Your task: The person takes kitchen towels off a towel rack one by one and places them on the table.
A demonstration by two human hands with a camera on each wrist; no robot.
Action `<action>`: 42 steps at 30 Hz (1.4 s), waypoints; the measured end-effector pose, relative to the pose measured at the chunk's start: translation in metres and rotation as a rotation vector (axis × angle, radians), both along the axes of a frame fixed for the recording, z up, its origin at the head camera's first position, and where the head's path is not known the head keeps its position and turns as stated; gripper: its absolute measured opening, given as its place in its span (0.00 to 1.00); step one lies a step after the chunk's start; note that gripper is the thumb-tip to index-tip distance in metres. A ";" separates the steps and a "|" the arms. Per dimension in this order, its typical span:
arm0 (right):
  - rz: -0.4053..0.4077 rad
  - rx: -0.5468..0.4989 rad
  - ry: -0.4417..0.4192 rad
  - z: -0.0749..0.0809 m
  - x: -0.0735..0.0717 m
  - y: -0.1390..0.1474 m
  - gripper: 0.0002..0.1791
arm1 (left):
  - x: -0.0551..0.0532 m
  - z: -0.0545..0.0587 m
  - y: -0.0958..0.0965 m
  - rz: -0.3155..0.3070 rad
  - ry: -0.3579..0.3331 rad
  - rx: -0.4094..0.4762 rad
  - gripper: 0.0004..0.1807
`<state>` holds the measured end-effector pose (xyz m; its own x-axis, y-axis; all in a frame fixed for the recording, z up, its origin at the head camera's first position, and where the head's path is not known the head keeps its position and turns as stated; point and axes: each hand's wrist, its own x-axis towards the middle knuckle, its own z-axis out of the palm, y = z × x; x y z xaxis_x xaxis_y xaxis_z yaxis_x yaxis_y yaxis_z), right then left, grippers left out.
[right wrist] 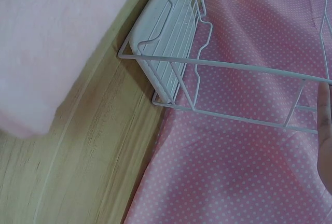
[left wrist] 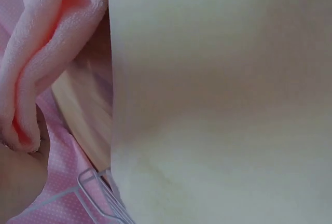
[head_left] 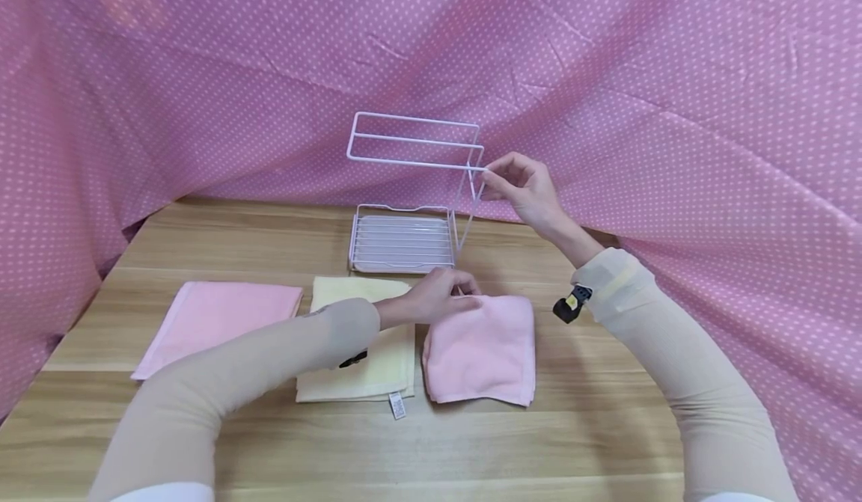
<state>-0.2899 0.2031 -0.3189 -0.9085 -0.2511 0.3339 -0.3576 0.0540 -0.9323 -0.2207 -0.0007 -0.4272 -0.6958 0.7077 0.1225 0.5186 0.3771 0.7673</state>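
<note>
My left hand (head_left: 434,298) pinches the far left edge of a folded pink towel (head_left: 483,354), which hangs raised in front of the rack. Up close in the left wrist view, its soft folds (left wrist: 67,37) run down to the thumb and fingers. With thumb and fingers, my right hand (head_left: 530,190) holds the upper right front corner of a white two-level wire rack (head_left: 417,164). The rack's upright side wires stretch toward that hand in the right wrist view, where the towel (right wrist: 57,47) fills the upper left.
A white slatted tray (head_left: 404,244) forms the rack's base at the table's back. To the left lie a folded yellow towel (head_left: 364,289) with a small label (head_left: 397,405) and another pink towel (head_left: 229,311). Pink dotted cloth (head_left: 269,75) hangs behind the wooden table (head_left: 471,450).
</note>
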 end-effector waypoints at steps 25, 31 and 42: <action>0.024 0.000 0.011 -0.003 -0.001 -0.004 0.08 | -0.023 -0.023 0.002 0.067 -0.074 -0.126 0.07; 0.001 -0.022 0.014 -0.002 0.000 -0.008 0.08 | -0.024 -0.017 -0.006 0.070 -0.111 -0.128 0.11; -0.057 -0.018 0.012 -0.003 0.003 -0.005 0.05 | -0.017 0.007 -0.052 0.087 -0.075 -0.083 0.16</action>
<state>-0.2866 0.1985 -0.3214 -0.9171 -0.1926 0.3490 -0.3657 0.0579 -0.9289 -0.2379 -0.0525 -0.4205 -0.7601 0.6497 0.0118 0.4238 0.4819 0.7669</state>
